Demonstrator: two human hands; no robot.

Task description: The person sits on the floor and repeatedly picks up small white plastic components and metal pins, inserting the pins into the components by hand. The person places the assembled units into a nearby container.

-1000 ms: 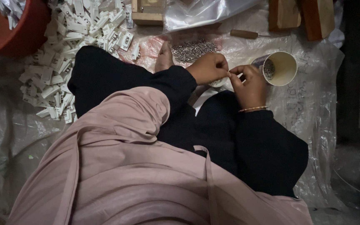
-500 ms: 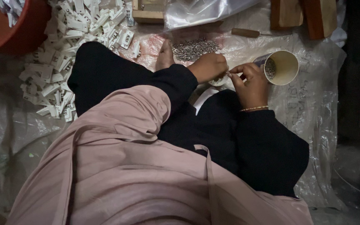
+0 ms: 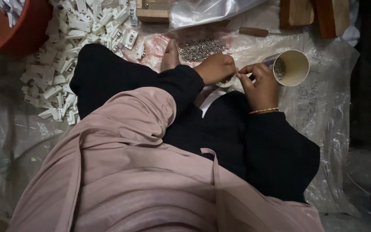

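Change: hardly anything is shifting since the earlier frames; both hands are staying together over the lap, and the cup is sitting in the same spot.
Left hand: left hand (image 3: 214,68) is curling closed, knuckles up, fingertips meeting the right hand's; what it is pinching is too small to tell.
Right hand: right hand (image 3: 260,83) is pinching thumb to forefinger against the left hand's fingertips, a thin gold bangle (image 3: 263,111) lying at the wrist.
White piece: a small white piece (image 3: 227,83) is showing just under the left hand, mostly hidden by it; its shape is unclear.
Cup: paper cup (image 3: 292,67) is lying tilted just beside the right hand, mouth facing the camera, small dark metal bits resting inside.
Screws: a heap of small metal screws (image 3: 202,47) is lying on the plastic sheet (image 3: 327,107) just beyond the left hand.
Foot: a bare foot (image 3: 170,56) is resting beside that heap.
White parts: a big pile of white plastic parts (image 3: 71,47) is spreading along the person's left, near a red tub (image 3: 20,25).
Beyond: a wooden-handled tool (image 3: 254,32) and wooden blocks (image 3: 310,13) are lying farther off.
In the way: pink cloth (image 3: 129,172) and black sleeves are covering most of the foreground.
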